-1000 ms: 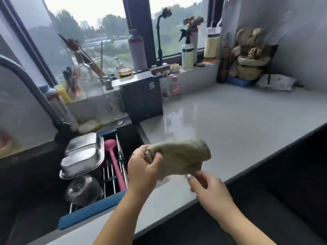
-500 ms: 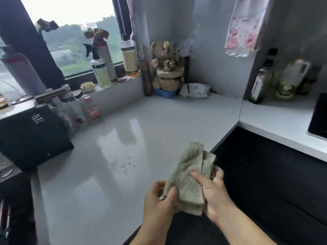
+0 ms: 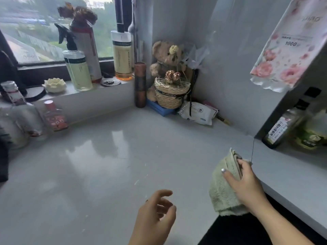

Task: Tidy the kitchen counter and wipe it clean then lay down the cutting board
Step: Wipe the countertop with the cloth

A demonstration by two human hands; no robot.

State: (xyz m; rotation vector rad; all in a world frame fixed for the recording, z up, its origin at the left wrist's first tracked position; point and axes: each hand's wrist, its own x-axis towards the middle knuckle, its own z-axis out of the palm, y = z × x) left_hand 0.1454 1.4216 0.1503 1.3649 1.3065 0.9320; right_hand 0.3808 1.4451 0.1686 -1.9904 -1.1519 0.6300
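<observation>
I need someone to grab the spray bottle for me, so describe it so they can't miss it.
Look at the window sill behind the counter. The spray bottle stands left of the tall pump bottle, beside a white flower dish. It alone has a black trigger nozzle, over pale yellow liquid.

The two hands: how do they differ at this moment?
The right hand is closed on the folded green cloth, while the left hand holds nothing, its fingers loosely curled and open. The right hand is over the counter's front edge; the left hand hovers nearer the middle. Both are bare.
</observation>
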